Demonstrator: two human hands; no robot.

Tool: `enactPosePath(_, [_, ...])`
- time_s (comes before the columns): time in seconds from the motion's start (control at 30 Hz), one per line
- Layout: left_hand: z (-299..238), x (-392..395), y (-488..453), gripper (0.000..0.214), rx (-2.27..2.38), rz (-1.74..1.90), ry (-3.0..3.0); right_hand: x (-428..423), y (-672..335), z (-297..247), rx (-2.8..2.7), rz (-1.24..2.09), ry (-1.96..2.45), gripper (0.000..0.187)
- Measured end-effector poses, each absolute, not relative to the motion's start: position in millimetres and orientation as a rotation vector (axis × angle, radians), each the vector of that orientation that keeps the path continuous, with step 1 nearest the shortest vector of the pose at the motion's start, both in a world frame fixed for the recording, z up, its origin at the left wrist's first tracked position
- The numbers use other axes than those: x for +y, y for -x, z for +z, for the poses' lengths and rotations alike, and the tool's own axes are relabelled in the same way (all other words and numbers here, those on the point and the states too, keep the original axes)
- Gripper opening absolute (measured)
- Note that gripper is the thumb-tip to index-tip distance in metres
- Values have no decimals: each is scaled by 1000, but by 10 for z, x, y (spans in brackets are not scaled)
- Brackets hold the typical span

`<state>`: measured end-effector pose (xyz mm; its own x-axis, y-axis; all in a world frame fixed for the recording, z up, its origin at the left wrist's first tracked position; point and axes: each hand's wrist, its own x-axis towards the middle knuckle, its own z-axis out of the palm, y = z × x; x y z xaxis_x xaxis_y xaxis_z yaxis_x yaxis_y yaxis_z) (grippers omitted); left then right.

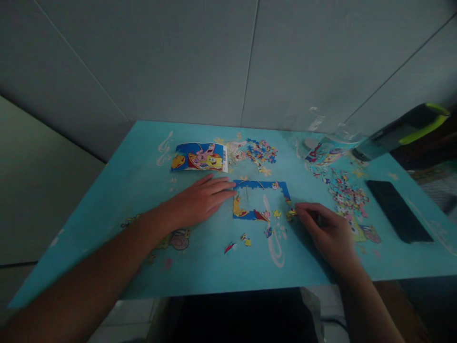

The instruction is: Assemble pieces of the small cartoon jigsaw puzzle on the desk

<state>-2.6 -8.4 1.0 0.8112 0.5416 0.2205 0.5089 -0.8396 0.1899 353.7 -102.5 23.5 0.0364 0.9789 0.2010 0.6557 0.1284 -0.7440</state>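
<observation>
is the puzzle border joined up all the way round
No, the puzzle border has a gap at its lower right, where the bottom strip stops short near the right hand.

The turquoise table (117, 190) carries white swirls; the puzzle border (262, 184) is blue with yellow and red patches; the far picture card (200, 157) is blue, yellow and pink; the right-hand phone (398, 209) is black.

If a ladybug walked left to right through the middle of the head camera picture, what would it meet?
Left hand → partly built puzzle border → right hand → black phone.
</observation>
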Motion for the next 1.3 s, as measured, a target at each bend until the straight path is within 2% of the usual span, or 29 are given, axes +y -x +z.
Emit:
enactPosePath(0.07, [13, -88, 23, 44, 838, 409, -2877, -1148, -3386, 313, -1851, 663, 1441, 12])
enactPosePath(0.17, [20, -92, 17, 45, 851, 392, -2877, -1320, -3113, 426, -2157, 753, 1222, 18])
enactPosePath(0.3, [35, -95, 7, 45, 869, 368, -2875, -1392, -2866, 488, -2336, 638, 1323, 17])
enactPosePath(0.57, [16, -82, 9, 43, 839, 419, -2880, -1327, -2610, 400, -2314, 524, 1474, 12])
enactPosePath(0.7, [-2, -77, 14, 43, 842, 408, -2883, -1290, -2557, 355, -2290, 594, 1468, 5])
enactPosePath(1.0, [-4, -80, 11, 46, 858, 399, -2896, -1253, -2573, 442, -2261, 794, 1325, 7])
enactPosePath(1.13, [-7, -83, 20, 46, 847, 390, -2913, -1113, -2866, 541, -2140, 839, 1251, 13])
enactPosePath(1.3, [-7, -85, 35, 45, 843, 435, -2894, -700, -3528, 659, -2123, 696, 1424, 18])
